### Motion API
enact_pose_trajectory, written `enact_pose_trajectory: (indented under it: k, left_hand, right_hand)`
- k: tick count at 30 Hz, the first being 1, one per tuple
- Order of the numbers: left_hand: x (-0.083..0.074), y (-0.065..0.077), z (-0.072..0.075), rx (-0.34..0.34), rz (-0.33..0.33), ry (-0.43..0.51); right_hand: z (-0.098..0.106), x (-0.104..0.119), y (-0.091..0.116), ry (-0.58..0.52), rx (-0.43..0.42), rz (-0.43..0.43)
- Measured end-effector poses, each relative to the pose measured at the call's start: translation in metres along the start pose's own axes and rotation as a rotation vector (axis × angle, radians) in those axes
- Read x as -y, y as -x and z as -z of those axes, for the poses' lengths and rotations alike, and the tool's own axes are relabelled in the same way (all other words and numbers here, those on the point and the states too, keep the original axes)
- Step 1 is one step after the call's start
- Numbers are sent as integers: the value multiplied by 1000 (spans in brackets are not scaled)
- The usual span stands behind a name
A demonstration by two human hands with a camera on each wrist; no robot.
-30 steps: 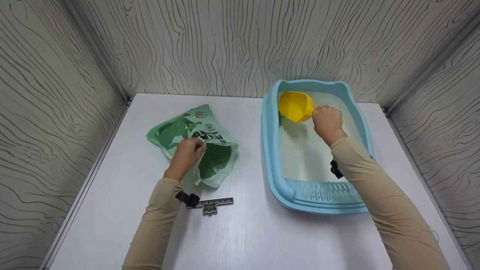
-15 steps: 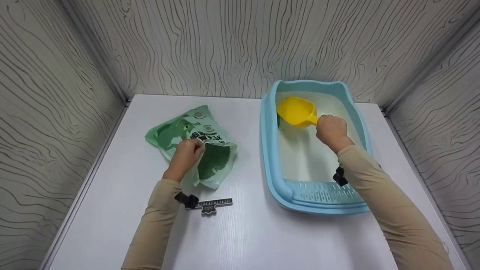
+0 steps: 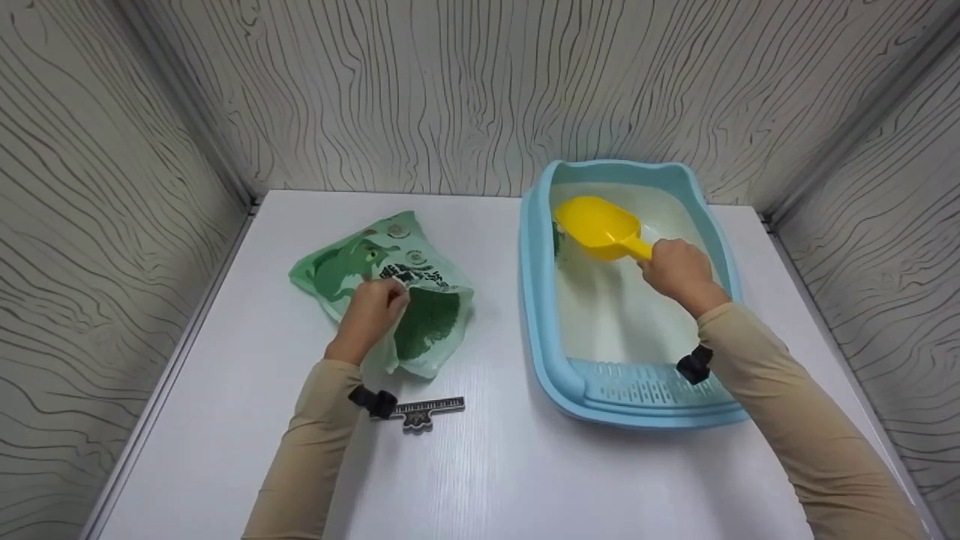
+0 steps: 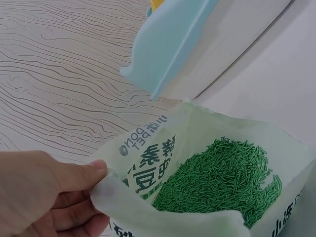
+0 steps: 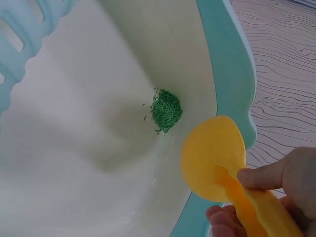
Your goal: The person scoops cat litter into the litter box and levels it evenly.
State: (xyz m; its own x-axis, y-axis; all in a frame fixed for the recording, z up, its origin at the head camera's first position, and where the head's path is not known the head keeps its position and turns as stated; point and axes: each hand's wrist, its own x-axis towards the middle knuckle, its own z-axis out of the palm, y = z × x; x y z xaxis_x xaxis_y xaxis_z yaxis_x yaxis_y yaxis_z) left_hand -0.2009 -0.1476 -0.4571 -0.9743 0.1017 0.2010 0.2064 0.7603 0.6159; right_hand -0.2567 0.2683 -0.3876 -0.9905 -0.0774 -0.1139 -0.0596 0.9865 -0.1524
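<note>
My left hand (image 3: 373, 311) pinches the edge of an open green bag (image 3: 360, 259), holding its mouth apart. Green pellets of litter (image 4: 217, 180) fill the bag's inside in the left wrist view. Over the blue litter box (image 3: 534, 300), my right hand (image 3: 679, 271) grips a yellow scoop (image 3: 596, 225) by its handle. The scoop's bowl hangs above the box floor, and no pellets show in it. A small heap of green pellets (image 5: 166, 111) lies on the box floor against one wall in the right wrist view.
A dark, ornate metal clip (image 3: 418, 412) lies on the white table (image 3: 495, 465) in front of the bag, partly behind the left wrist strap. Wood-patterned panels (image 3: 465, 90) enclose the back and both sides. A slotted step (image 3: 645, 382) spans the box's near end.
My right hand has drawn the scoop toward me and to the right, with the bowl levelling out from its earlier tilt. The left hand and the bag stay nearly still.
</note>
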Motion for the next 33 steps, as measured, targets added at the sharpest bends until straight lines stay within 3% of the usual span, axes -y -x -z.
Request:
enact_pose_trajectory:
  k: [14,33]
  left_hand:
    - [2,1,-1,3,15,16]
    - [1,1,0,27,41,20]
  right_hand:
    - [3,-1,21,-107,51,-32]
    - [1,-3,45,-121,-16,32]
